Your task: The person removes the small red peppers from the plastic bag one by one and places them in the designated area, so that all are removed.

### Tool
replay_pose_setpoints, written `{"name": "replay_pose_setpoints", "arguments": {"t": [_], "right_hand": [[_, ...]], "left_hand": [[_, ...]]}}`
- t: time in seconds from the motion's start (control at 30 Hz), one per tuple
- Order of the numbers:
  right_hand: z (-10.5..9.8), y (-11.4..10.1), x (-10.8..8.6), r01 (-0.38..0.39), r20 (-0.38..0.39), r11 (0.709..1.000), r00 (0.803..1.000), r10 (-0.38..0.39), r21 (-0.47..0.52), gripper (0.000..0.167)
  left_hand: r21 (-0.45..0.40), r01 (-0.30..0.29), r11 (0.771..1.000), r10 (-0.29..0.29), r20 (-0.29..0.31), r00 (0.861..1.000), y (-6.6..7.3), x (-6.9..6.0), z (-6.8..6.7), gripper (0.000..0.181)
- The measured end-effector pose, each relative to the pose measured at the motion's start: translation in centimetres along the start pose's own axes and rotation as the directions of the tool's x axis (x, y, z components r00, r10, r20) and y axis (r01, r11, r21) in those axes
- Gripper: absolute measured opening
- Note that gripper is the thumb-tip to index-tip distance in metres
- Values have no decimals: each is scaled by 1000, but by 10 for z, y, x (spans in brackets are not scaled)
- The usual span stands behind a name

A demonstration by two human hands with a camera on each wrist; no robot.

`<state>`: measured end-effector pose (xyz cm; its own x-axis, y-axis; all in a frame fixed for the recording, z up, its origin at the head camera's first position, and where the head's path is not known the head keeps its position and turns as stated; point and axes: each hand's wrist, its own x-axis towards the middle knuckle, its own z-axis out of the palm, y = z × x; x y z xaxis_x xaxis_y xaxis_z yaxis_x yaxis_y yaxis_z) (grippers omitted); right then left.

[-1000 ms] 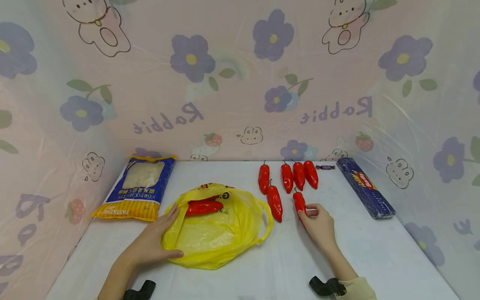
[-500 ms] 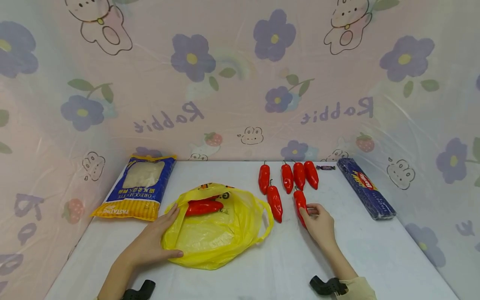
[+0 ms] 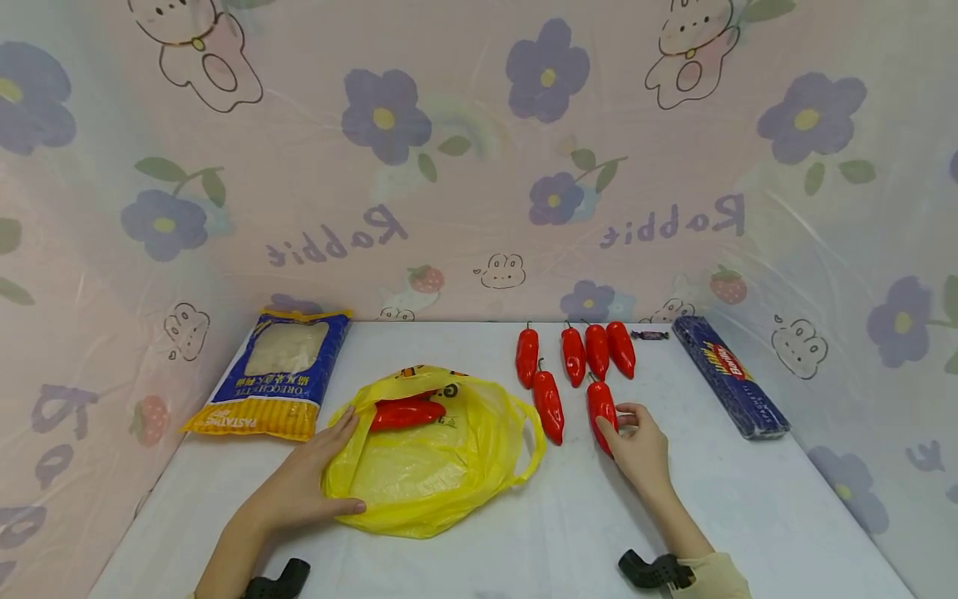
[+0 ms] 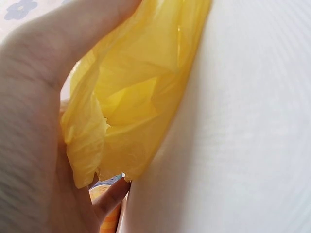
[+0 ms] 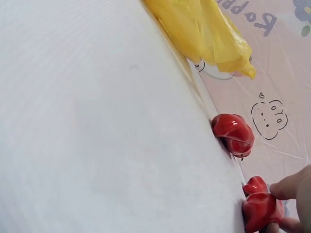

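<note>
A yellow plastic bag (image 3: 415, 499) lies with its mouth open toward me; a red pepper (image 3: 404, 415) is visible inside. My left hand (image 3: 303, 482) is spread along the bag's left side, thumb at the near rim and fingers at the far side. In the left wrist view, the yellow plastic (image 4: 131, 111) rests between thumb and fingers. My right hand (image 3: 639, 445) pinches another red pepper (image 3: 601, 412) by its lower part, on or just above the table. In the right wrist view, thumb and fingers touch that pepper (image 5: 260, 211).
Several red peppers (image 3: 573, 356) lie behind and left of the right hand. A small wrapped candy (image 3: 649, 335) sits at the back. To the right is a dark blue pasta pack (image 3: 729, 378); a blue-and-yellow pasta bag (image 3: 273, 374) lies left on the white table (image 3: 524, 549).
The pinched pepper has shifted slightly right and turned a little in my right fingers, showing more of its body. The left hand and yellow bag have stayed still.
</note>
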<state>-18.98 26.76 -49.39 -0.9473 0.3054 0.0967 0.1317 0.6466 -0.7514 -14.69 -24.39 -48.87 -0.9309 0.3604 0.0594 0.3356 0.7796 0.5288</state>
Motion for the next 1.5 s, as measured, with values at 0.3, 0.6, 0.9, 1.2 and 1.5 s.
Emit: {"name": "replay_pose_setpoints", "arguments": {"t": [0.3, 0.6, 0.9, 1.2, 1.5], "right_hand": [[3, -1, 0, 22, -11, 1000, 1000, -22, -7, 51], [3, 0, 0, 37, -17, 999, 999, -37, -6, 53], [0, -4, 0, 56, -26, 998, 998, -55, 24, 54], [-5, -40, -3, 146, -61, 986, 988, -142, 75, 56], [28, -98, -21, 376, -31, 889, 924, -381, 263, 48]], "left_hand": [[-4, -5, 1000, 5, 3, 1000, -1, 0, 0, 123], [11, -18, 1000, 18, -3, 1000, 0, -1, -2, 123], [13, -38, 999, 38, -9, 999, -3, -1, 0, 122], [9, -29, 1000, 29, -5, 1000, -6, 0, 1, 123], [1, 1, 1000, -1, 13, 1000, -4, 1, 2, 124]]}}
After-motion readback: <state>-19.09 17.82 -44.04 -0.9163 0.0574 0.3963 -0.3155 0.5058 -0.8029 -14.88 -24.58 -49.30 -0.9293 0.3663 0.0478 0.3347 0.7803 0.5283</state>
